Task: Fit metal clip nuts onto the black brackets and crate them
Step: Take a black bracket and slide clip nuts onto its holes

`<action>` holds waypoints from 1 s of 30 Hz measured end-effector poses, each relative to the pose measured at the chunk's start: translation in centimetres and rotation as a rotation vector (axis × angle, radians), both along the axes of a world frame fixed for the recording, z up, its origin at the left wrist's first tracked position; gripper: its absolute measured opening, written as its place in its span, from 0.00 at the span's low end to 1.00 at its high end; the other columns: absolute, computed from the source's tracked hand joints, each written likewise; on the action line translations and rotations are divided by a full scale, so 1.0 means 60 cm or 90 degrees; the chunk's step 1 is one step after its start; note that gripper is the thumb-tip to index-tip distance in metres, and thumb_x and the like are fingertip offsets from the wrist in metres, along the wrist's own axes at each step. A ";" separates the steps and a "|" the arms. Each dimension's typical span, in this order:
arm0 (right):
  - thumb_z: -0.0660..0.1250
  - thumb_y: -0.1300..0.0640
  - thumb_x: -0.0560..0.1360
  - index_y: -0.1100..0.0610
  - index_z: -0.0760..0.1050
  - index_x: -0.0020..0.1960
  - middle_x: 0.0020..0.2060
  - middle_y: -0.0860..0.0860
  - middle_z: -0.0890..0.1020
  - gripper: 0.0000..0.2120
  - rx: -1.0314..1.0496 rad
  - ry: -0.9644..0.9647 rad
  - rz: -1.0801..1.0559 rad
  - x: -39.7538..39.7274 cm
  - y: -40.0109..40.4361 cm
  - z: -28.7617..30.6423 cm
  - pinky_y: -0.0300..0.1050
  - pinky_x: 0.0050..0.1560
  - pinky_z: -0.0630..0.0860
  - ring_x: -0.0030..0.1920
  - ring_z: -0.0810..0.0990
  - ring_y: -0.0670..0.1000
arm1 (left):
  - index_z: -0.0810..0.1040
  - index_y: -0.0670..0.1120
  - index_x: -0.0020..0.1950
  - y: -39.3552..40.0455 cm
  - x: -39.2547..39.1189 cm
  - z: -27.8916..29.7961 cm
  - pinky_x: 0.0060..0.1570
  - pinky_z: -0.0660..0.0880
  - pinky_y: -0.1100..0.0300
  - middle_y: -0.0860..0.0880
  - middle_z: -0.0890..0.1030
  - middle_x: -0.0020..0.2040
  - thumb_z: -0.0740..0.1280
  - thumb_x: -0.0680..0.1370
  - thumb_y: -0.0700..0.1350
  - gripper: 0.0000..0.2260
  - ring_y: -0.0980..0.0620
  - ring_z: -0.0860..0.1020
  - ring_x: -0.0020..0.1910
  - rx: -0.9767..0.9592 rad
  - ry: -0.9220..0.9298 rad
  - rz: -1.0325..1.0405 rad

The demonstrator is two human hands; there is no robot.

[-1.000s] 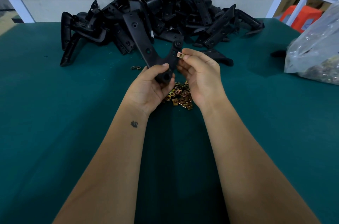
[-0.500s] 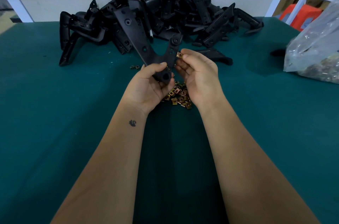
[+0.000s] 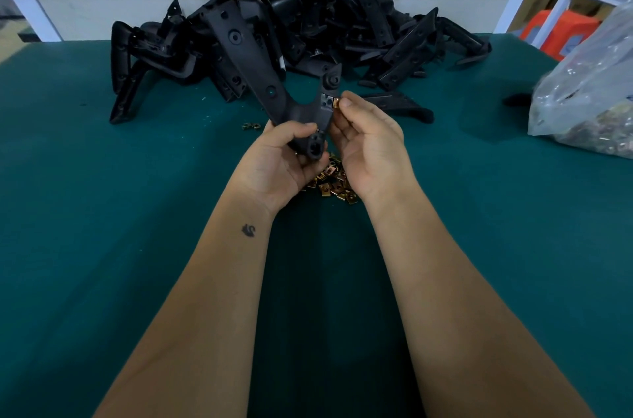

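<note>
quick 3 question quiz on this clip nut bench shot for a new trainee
1. True or false: the left hand grips the black bracket by its lower end.
2. The clip nut pinched by the right hand is at: A) the bracket's short arm, B) its long arm, C) the plastic bag.
3. Fill in: the loose clip nuts lie on the green ____.

Key: 1 true; 2 A; 3 table.

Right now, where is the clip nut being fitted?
In the head view, just above centre: the right hand pinches the clip nut against the right edge of the bracket that the left hand holds above the table's nut pile.
</note>
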State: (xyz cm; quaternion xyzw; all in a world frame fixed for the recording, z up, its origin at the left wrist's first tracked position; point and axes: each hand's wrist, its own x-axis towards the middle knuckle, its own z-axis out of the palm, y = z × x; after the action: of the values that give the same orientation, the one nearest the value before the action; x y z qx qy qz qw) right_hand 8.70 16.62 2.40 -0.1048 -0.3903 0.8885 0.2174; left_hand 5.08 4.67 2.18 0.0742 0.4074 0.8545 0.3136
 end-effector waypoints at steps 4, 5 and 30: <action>0.65 0.70 0.77 0.60 0.78 0.46 0.35 0.51 0.84 0.07 0.019 0.008 0.021 0.003 -0.002 0.003 0.38 0.39 0.79 0.36 0.83 0.47 | 0.65 0.40 0.76 -0.002 0.003 0.000 0.41 0.79 0.59 0.44 0.77 0.56 0.63 0.77 0.36 0.27 0.51 0.78 0.44 -0.007 0.002 0.001; 0.65 0.69 0.77 0.59 0.77 0.46 0.36 0.51 0.84 0.07 0.025 0.007 0.026 0.004 -0.003 0.004 0.39 0.41 0.80 0.37 0.83 0.47 | 0.65 0.40 0.76 -0.002 0.004 0.000 0.42 0.79 0.59 0.45 0.77 0.55 0.63 0.77 0.36 0.27 0.51 0.79 0.44 -0.008 0.005 0.000; 0.68 0.61 0.76 0.55 0.78 0.38 0.41 0.54 0.83 0.09 0.119 -0.014 0.183 0.014 0.011 -0.001 0.53 0.59 0.75 0.47 0.81 0.53 | 0.78 0.46 0.54 0.001 0.011 0.002 0.36 0.79 0.61 0.48 0.85 0.47 0.73 0.68 0.47 0.16 0.52 0.84 0.44 -0.004 -0.005 0.032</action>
State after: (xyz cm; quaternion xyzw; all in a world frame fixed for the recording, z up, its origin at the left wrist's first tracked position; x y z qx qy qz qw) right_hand 9.55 17.31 2.36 -0.0364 -0.4848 0.8690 0.0925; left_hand 5.75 4.72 2.33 0.0594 0.4107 0.8610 0.2940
